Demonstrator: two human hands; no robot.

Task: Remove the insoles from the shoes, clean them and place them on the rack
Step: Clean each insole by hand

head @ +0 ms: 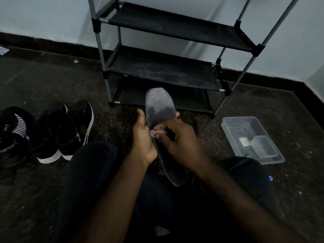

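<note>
Person's sitting on the floor w/ a grey insole [160, 104] held up over the lap, toe end pointing twd the rack [163, 71]. Left hand [142, 137] is gripping its edge, thumb in front, fingers wrapping behind. Right hand [180, 137] is pinching a small pink cloth [158, 132] against the insole's mid part. Black shoes [77, 120] are sitting to the left, a clear plastic box [229, 127] to the right nr the rack.

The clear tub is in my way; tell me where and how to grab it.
Take the clear tub by the lipped rim of its far end, from above, thumb outside. It stands open-topped on the floor, and the smaller containers fill the near end, leaving finger room at the far one.
</note>
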